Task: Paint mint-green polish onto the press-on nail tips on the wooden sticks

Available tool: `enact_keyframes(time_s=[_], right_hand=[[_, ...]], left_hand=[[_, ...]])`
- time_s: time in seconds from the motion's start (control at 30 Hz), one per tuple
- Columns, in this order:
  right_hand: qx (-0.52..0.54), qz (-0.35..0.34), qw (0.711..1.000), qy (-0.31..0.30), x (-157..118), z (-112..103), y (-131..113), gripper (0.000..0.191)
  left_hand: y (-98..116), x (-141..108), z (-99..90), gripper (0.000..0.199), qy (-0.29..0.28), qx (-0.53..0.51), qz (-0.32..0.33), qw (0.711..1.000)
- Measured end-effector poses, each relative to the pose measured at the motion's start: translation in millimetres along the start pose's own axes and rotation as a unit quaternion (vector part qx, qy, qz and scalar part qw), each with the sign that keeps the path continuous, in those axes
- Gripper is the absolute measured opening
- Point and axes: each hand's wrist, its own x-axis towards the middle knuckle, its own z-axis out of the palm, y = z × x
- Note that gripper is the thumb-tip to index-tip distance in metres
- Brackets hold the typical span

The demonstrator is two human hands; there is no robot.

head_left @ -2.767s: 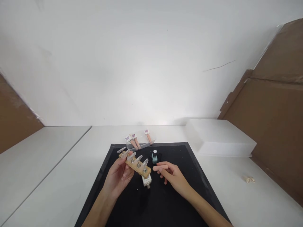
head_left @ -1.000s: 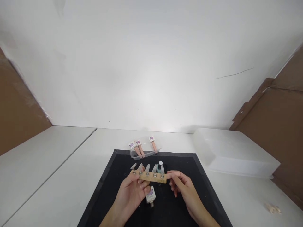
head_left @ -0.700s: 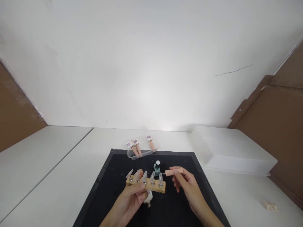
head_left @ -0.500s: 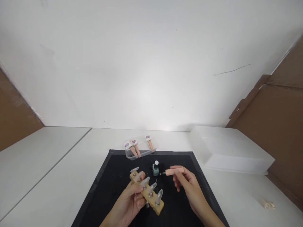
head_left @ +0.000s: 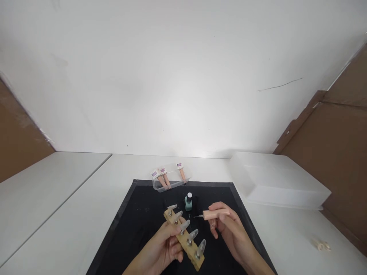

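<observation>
My left hand [head_left: 169,240] grips a yellowish wooden nail-tip stand [head_left: 186,244], held tilted above the black mat. Several clear false nails [head_left: 192,234] stick up from it on metal studs. In my right hand [head_left: 229,229] is a nail polish brush [head_left: 216,214], pinched by its peach handle. Its thin tip points left and sits just right of the false nails, apart from them. A green nail polish bottle [head_left: 188,203] with a black cap and a white top stands upright on the mat beyond the brush tip.
A clear plastic tray [head_left: 174,185] at the mat's far edge holds 3 peach tubes with white labels [head_left: 163,178]. To the right lies a white translucent bin [head_left: 286,191]. Small beige rings [head_left: 322,245] rest on the white table. The black mat [head_left: 129,225] spreads beneath my hands.
The stand in my left hand has shifted right and nearer to me. My right hand and the brush have also moved slightly right and nearer. The bottle stays in place.
</observation>
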Motion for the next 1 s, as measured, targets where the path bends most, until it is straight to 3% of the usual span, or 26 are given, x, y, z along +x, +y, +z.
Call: enact_keyframes(time_s=[0.2,0.6,0.83,1.0], right_hand=[[-0.034,-0.025,0.999,-0.005,-1.0,3.6,3.9,0.03],[-0.077,-0.029,0.99,-0.115,-4.2,-3.7,10.1,0.02],[-0.066,-0.044,0.993,-0.083,-0.9,-4.0,10.7,0.02],[-0.049,-0.04,0.998,-0.003,1.5,-2.2,5.7,0.021]], left_hand=[[-1.3,1.6,2.2,0.013,0.013,0.056,-0.02,0.998],[-4.1,2.5,0.9,0.017,0.005,0.062,-0.041,0.997],[-2.2,0.3,3.5,0.02,0.011,0.054,-0.04,0.998],[10.4,1.6,-2.4,0.021,0.043,-0.001,-0.02,0.999]])
